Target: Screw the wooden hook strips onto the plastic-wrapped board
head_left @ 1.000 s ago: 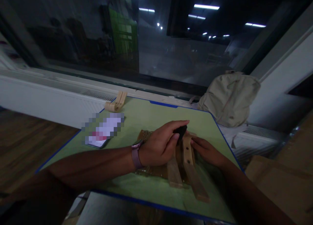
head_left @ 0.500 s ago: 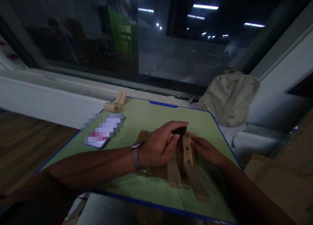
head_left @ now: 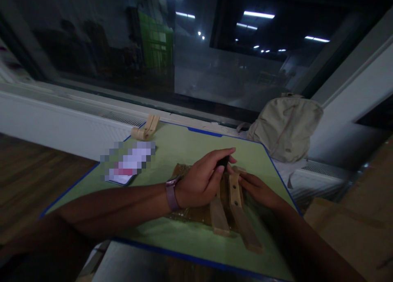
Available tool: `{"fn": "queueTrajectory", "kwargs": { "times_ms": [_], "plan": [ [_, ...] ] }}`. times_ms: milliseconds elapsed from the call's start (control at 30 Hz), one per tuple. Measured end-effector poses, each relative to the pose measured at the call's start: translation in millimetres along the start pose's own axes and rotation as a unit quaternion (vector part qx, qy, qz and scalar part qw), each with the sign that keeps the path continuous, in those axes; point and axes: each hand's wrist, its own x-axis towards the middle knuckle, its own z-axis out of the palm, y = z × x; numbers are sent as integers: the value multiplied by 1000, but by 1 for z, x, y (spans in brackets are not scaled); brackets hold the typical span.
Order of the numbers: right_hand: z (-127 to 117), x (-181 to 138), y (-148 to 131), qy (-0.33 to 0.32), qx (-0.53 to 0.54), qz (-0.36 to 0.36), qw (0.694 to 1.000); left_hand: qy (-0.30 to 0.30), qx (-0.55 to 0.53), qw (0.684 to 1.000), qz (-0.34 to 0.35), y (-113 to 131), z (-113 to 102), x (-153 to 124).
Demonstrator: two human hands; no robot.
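My left hand, with a watch on its wrist, is closed around a small black object; most of it is hidden in the grip, so its kind does not show. Closed at the far end of an angled wooden piece with two dark holes is my right hand, its fingers on the side of the wood. Below my left hand lies a second wooden piece, partly covered by the hand. Both pieces rest over a brown, shiny, film-like packet on the green tabletop.
A phone with a lit screen lies on the table's left side. Behind it stands another angled wooden piece. A beige backpack leans by the window at the right, and a cardboard box stands right of the table.
The black object has turned more upright in my left hand, and the fingers have shifted slightly around it. My right hand stays at the wooden piece. The camera view has moved a little.
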Motion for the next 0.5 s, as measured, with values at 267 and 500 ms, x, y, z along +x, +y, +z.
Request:
{"fn": "queueTrajectory", "kwargs": {
  "times_ms": [267,500],
  "plan": [
    [-1,-1,1,5,-25,17,1000,-1,72,995,66,5,-7,8],
    [1,-2,3,-6,-16,7,1000,5,28,998,54,5,-4,2]
  ]
}}
